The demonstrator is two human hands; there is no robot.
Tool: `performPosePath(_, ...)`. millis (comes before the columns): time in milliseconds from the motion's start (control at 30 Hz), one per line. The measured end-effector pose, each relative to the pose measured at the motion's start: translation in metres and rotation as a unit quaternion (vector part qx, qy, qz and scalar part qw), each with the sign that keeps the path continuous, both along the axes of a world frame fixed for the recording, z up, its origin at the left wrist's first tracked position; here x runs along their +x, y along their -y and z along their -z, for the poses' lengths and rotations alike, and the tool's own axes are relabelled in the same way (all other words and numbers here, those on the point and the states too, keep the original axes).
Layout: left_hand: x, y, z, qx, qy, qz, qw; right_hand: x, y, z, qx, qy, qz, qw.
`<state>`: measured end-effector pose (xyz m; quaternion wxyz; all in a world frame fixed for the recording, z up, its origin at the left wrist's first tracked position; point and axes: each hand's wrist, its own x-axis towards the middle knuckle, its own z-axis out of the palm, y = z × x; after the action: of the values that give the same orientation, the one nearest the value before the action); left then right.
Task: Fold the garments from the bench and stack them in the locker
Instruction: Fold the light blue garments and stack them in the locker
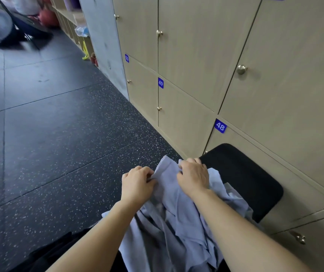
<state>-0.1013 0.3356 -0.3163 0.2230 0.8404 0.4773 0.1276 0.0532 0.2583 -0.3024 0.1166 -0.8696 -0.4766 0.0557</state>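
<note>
Sorting out the crumpled garment, fold not yet begun

The pale blue garment (178, 218) lies bunched over the near end of the black bench (251, 177); the left hand (137, 185) pinches its top edge and the right hand (193, 176) grips the cloth just beside it, both clamped on fabric. The lockers (275, 85) along the wall are all closed, among them door 48 (220, 125), so next the cloth likely needs spreading flat, and a door must be opened before stacking

Both hands, left (137, 184) and right (193, 177), pinch the far edge of a crumpled blue garment (177, 218) over the black worktop (245, 177); closed lockers (196, 65) right.
</note>
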Motion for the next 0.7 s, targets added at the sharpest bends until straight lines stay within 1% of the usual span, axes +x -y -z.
performPosePath(67, -0.002, 0.005, -0.015, -0.042, 0.077, -0.005, 0.996, 0.000, 0.010, -0.017, 0.034, -0.028, 0.019, 0.999)
performPosePath(133, -0.002, 0.012, -0.034, -0.107, 0.171, 0.001, 0.979, 0.001, 0.023, -0.036, 0.069, -0.076, 0.042, 0.994)
performPosePath(200, 0.000, 0.023, -0.058, -0.136, 0.234, 0.013, 0.963, 0.002, 0.039, -0.058, 0.119, -0.130, 0.064, 0.982)
performPosePath(300, 0.007, 0.039, -0.099, -0.143, 0.288, 0.042, 0.946, 0.004, 0.067, -0.095, 0.191, -0.180, 0.085, 0.961)
performPosePath(433, 0.016, 0.061, -0.154, -0.129, 0.333, 0.090, 0.930, 0.006, 0.104, -0.148, 0.277, -0.195, 0.111, 0.934)
performPosePath(600, 0.029, 0.096, -0.236, -0.116, 0.396, 0.142, 0.900, 0.015, 0.148, -0.208, 0.349, -0.220, 0.125, 0.902)
performPosePath(700, 0.036, 0.120, -0.281, -0.109, 0.418, 0.180, 0.884, 0.022, 0.174, -0.240, 0.407, -0.250, 0.119, 0.871)
